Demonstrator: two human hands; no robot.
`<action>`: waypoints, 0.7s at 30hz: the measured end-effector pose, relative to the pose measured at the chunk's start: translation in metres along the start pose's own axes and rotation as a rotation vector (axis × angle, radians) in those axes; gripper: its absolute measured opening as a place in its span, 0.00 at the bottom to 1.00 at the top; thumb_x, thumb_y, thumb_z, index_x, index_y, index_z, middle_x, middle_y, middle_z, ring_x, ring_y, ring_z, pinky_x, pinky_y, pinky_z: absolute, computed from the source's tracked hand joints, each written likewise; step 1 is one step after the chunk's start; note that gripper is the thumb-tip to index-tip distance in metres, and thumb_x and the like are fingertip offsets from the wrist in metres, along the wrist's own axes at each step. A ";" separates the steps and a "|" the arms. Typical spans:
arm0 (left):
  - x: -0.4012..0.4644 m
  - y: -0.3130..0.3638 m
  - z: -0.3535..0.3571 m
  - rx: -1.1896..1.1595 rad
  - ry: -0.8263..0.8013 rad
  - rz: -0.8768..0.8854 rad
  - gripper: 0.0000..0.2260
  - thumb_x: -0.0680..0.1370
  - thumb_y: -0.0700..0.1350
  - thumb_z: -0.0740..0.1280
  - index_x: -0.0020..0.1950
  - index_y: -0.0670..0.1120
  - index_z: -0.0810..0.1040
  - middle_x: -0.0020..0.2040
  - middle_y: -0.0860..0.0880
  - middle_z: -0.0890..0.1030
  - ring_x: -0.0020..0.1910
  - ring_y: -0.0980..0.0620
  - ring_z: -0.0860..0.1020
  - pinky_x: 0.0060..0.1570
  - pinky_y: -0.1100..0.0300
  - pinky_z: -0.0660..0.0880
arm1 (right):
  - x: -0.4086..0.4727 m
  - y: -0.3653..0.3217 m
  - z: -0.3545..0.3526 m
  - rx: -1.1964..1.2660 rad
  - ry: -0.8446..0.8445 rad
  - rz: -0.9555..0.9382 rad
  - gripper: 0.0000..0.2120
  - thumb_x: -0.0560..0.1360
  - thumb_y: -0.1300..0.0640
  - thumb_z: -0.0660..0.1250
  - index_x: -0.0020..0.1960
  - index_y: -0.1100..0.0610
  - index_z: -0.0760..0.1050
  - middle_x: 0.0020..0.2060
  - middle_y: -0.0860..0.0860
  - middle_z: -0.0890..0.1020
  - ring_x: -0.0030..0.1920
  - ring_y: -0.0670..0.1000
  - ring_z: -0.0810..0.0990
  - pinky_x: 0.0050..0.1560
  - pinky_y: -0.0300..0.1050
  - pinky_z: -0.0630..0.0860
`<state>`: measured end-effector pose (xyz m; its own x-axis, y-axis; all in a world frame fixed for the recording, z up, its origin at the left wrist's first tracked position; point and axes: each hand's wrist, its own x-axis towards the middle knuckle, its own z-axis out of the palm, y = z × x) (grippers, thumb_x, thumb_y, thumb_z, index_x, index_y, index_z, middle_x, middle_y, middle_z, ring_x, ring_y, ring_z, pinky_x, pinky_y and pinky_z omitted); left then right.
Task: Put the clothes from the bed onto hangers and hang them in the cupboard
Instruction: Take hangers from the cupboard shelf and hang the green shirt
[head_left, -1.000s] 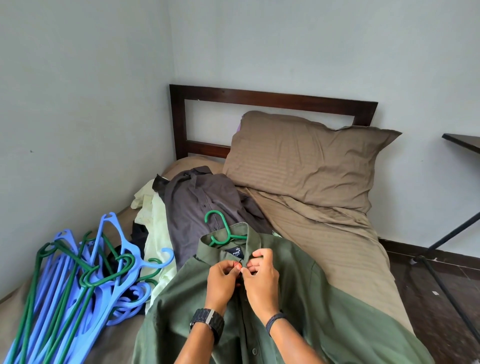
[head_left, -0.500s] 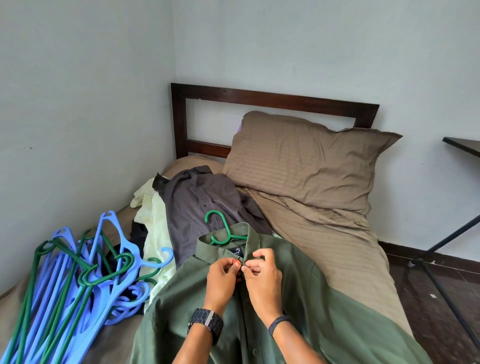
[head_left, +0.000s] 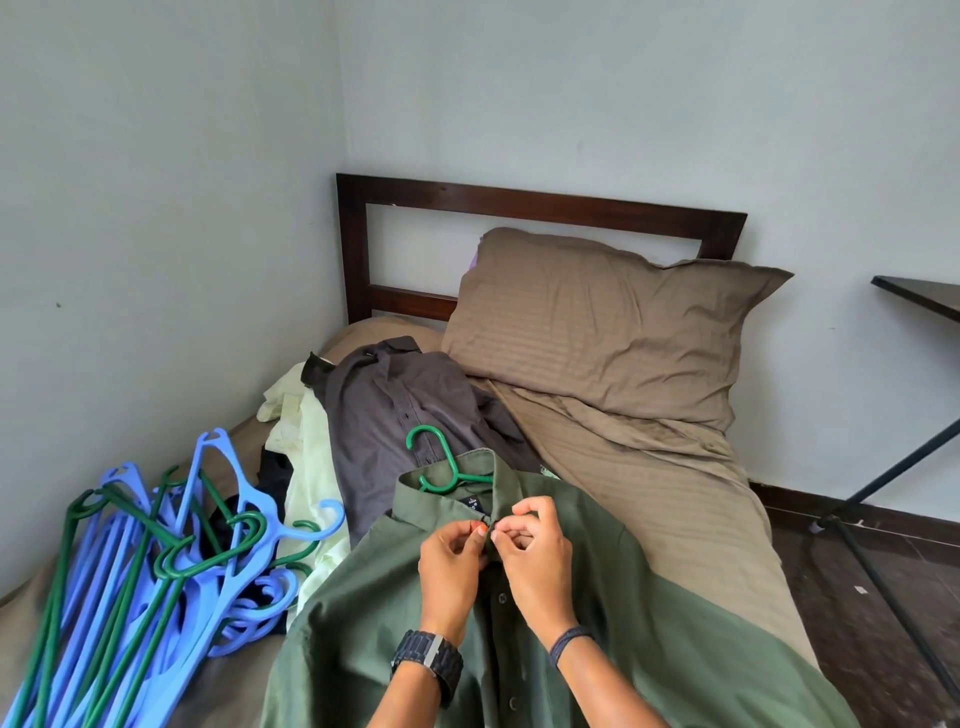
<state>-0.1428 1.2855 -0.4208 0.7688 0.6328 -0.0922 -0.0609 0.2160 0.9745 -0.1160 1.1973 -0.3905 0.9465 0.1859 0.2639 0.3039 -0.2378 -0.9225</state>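
Olive shirt: the olive-green shirt (head_left: 649, 613) lay front-up across the foot of the bed (head_left: 675, 483), collar toward 12 o'clock, its lower part cut off by the bottom edge of the view.
Hanger in shirt: a green hanger (head_left: 434, 457) sat inside the collar; only its hook and neck showed, poking out at 12 o'clock, and the shoulders were hidden under the cloth.
Left hand: the left hand (head_left: 451, 569), a dark watch on its wrist, pinched the placket just under the collar, its grip narrow, thumb and forefinger closed on the cloth.
Right hand: the right hand (head_left: 535, 558), a dark band on its wrist, pinched the opposite edge of the placket, fingertips touching those of the left hand.
Top button: it lay between the two grips and could not be made out.
Shirt relative to grips: the collar lay just at 12 o'clock of both hands.
Other clothes: a grey shirt (head_left: 395, 415) and a pale yellow garment (head_left: 311, 457) lay heaped at 11 o'clock of the hands; something dark beneath them was too covered to name.
Spare hangers: a pile of blue and green hangers (head_left: 156, 571) lay at 9 o'clock, partly cut off by the frame.
Pillow: a brown pillow (head_left: 597, 322) rested against the headboard (head_left: 519, 202) at 12 o'clock.
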 end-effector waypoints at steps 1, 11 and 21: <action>-0.001 0.001 0.001 -0.005 0.005 0.004 0.07 0.78 0.36 0.65 0.43 0.39 0.81 0.41 0.38 0.83 0.43 0.44 0.81 0.49 0.48 0.80 | 0.000 0.000 -0.001 0.007 0.006 0.002 0.16 0.70 0.70 0.70 0.47 0.54 0.68 0.35 0.48 0.83 0.36 0.40 0.80 0.37 0.25 0.70; -0.007 0.008 0.000 -0.015 -0.026 0.030 0.05 0.77 0.37 0.67 0.43 0.40 0.82 0.39 0.42 0.84 0.41 0.46 0.82 0.46 0.51 0.79 | -0.006 -0.003 0.001 -0.016 0.034 -0.062 0.22 0.71 0.70 0.70 0.46 0.45 0.65 0.35 0.48 0.81 0.38 0.45 0.80 0.39 0.32 0.74; 0.003 0.008 -0.002 0.023 -0.091 -0.006 0.13 0.80 0.37 0.62 0.38 0.41 0.81 0.36 0.42 0.79 0.39 0.47 0.74 0.43 0.51 0.73 | -0.002 -0.002 0.000 0.101 0.048 0.081 0.17 0.70 0.67 0.72 0.50 0.53 0.69 0.36 0.47 0.84 0.38 0.40 0.81 0.42 0.29 0.74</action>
<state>-0.1423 1.2905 -0.4134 0.8237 0.5613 -0.0806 -0.0420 0.2021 0.9785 -0.1184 1.1976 -0.3889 0.9724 0.1233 0.1982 0.2159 -0.1530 -0.9644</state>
